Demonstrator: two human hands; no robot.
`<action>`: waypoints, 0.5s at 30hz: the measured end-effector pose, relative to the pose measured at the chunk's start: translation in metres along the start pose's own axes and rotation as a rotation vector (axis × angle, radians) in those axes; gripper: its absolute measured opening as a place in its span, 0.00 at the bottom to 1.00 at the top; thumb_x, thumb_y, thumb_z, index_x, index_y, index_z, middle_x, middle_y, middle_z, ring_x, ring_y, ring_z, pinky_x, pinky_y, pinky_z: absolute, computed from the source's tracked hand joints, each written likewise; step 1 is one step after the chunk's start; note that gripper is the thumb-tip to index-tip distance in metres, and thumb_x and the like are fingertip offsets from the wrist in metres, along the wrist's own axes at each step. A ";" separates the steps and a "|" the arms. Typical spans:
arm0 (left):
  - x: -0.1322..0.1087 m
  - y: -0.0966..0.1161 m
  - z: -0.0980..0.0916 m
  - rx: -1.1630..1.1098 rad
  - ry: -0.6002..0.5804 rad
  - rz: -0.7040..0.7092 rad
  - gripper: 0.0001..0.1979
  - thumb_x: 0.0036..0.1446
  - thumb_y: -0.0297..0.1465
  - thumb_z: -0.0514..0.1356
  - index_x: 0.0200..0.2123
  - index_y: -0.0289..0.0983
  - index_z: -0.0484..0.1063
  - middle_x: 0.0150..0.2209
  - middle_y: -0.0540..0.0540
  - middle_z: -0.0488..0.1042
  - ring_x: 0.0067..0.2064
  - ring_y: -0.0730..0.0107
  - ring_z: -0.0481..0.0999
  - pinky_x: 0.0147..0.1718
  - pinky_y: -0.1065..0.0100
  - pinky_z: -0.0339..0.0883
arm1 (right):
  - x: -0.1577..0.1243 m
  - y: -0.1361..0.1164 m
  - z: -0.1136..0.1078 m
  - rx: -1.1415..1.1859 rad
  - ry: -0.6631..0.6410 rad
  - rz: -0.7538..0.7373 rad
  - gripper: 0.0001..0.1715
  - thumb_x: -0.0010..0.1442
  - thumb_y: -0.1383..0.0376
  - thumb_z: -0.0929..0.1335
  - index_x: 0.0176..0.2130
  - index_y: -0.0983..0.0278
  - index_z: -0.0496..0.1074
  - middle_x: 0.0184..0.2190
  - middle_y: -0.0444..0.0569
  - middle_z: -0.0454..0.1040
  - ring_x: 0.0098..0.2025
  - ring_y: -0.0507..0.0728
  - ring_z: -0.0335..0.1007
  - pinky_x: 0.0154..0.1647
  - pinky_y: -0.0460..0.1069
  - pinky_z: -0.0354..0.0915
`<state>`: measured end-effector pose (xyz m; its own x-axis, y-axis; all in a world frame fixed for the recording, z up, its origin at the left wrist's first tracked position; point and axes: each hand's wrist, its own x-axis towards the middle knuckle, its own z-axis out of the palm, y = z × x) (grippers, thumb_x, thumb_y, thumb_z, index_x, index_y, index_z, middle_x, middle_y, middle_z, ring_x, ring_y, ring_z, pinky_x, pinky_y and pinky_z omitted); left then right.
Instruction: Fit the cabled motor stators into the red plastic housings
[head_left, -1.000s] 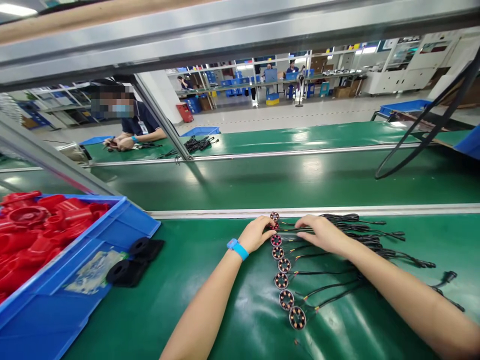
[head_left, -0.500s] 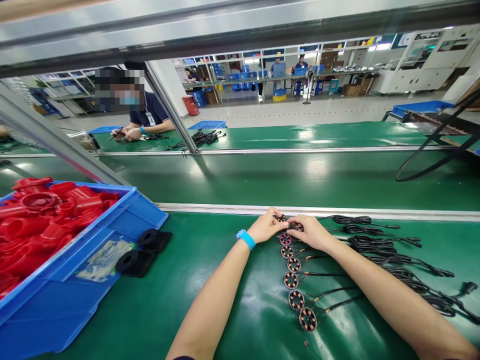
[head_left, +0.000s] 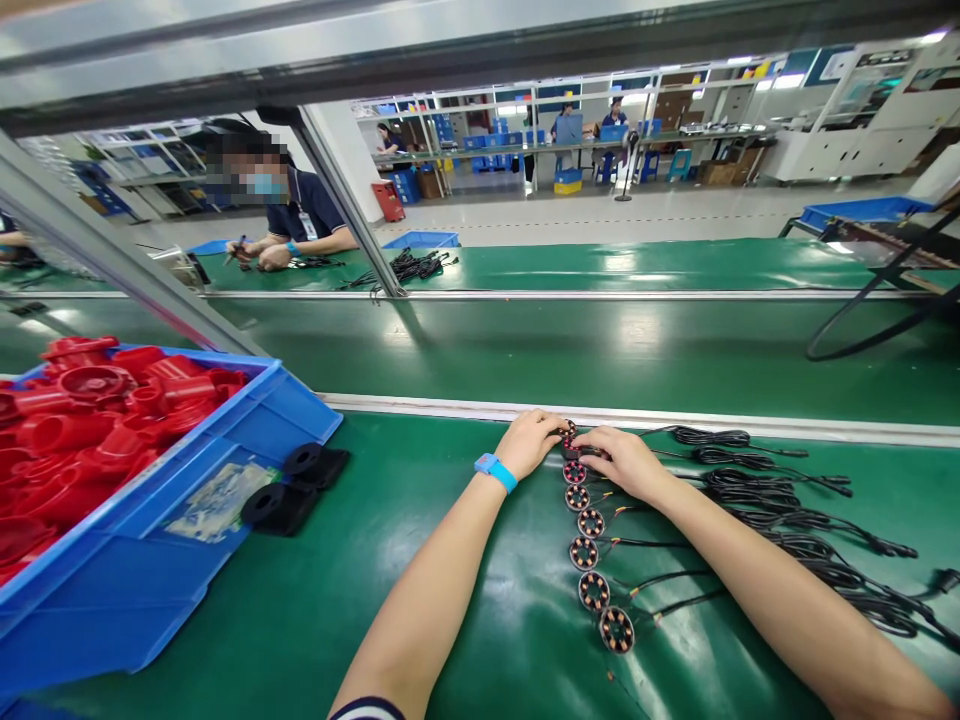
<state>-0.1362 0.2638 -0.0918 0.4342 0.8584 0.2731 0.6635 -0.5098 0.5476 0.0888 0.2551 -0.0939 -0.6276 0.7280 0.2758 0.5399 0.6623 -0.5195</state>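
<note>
A row of several small round coil stators (head_left: 592, 555) with copper windings lies on the green bench mat (head_left: 390, 590), each trailing a black cable (head_left: 795, 520) off to the right. My left hand (head_left: 532, 440) and my right hand (head_left: 619, 460) meet at the far end of that row. Both have their fingers curled in a pinch round the top stator (head_left: 570, 436), which shows only in part between them. A blue band (head_left: 495, 471) sits on my left wrist.
A blue bin (head_left: 172, 530) of red plastic parts (head_left: 82, 420) stands at the left, two black ring pieces (head_left: 292, 490) beside it. A metal rail (head_left: 675, 418) borders the green conveyor beyond. A person across the line handles cables. A slanted frame post (head_left: 127, 270) crosses at the left.
My right hand has slid left from the cables to meet my left hand at the top stator. Both hands have closed in on it.
</note>
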 end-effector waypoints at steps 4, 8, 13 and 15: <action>0.003 0.004 0.007 0.111 0.054 0.032 0.07 0.63 0.25 0.61 0.43 0.38 0.73 0.44 0.45 0.73 0.48 0.60 0.72 0.52 0.58 0.66 | 0.000 0.001 0.003 -0.104 0.043 -0.055 0.12 0.66 0.67 0.66 0.49 0.59 0.73 0.44 0.48 0.74 0.46 0.57 0.71 0.49 0.52 0.68; 0.003 0.006 0.004 0.203 0.082 0.075 0.08 0.64 0.25 0.59 0.47 0.38 0.71 0.50 0.44 0.72 0.51 0.61 0.71 0.53 0.59 0.66 | 0.001 0.002 0.005 -0.158 0.070 -0.072 0.12 0.67 0.67 0.65 0.49 0.60 0.73 0.44 0.49 0.74 0.46 0.57 0.71 0.48 0.52 0.69; 0.001 0.004 0.004 0.312 0.065 0.109 0.10 0.62 0.25 0.61 0.47 0.39 0.72 0.49 0.43 0.73 0.49 0.57 0.73 0.49 0.57 0.68 | 0.000 0.001 0.008 -0.185 0.116 -0.087 0.11 0.68 0.65 0.64 0.48 0.60 0.73 0.43 0.49 0.74 0.45 0.57 0.71 0.48 0.51 0.69; 0.000 0.005 0.005 0.338 0.075 0.105 0.10 0.62 0.25 0.61 0.47 0.38 0.72 0.49 0.43 0.73 0.49 0.56 0.73 0.49 0.56 0.68 | 0.000 0.001 0.009 -0.193 0.135 -0.084 0.11 0.68 0.66 0.64 0.48 0.61 0.74 0.42 0.49 0.75 0.44 0.57 0.71 0.48 0.51 0.69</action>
<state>-0.1302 0.2608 -0.0931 0.4732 0.7959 0.3777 0.7872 -0.5745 0.2243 0.0838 0.2541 -0.1014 -0.6010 0.6775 0.4239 0.5942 0.7335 -0.3300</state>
